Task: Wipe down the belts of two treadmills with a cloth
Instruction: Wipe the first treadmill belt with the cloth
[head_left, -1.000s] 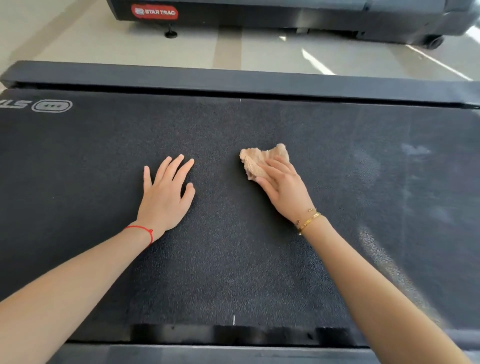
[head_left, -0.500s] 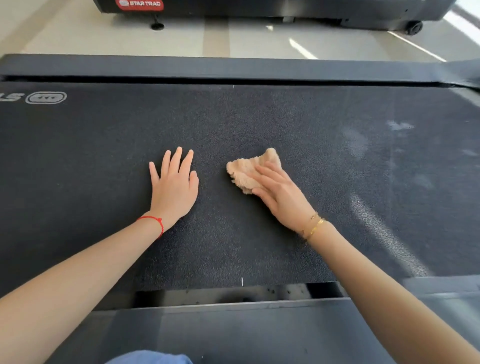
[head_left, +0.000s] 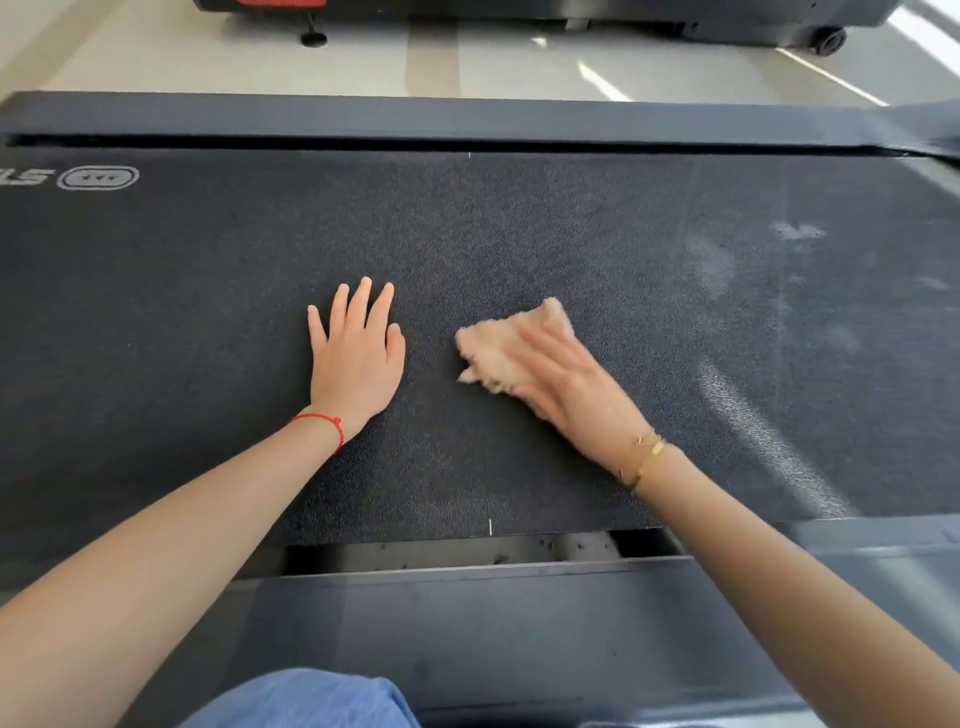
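Head view, right hand (head_left: 566, 384) fingers flat pressing cloth (head_left: 498, 348) leftward, left hand (head_left: 358, 358) stays flat on belt (head_left: 623, 249)

Dark textured treadmill belt (head_left: 519, 234), seen crosswise.
Lying on it: left hand (head_left: 358, 358) flat, fingers straight; just beside, right hand (head_left: 566, 387) pressing a crumpled beige cloth (head_left: 498, 348), motion-blurred. Pale smudges (head_left: 795, 231) toward right end. White logo (head_left: 98, 177) at left.

This is a gym: a black treadmill belt (head_left: 519, 234) lies here, another treadmill (head_left: 571, 15) stands behind on a pale floor (head_left: 208, 57).
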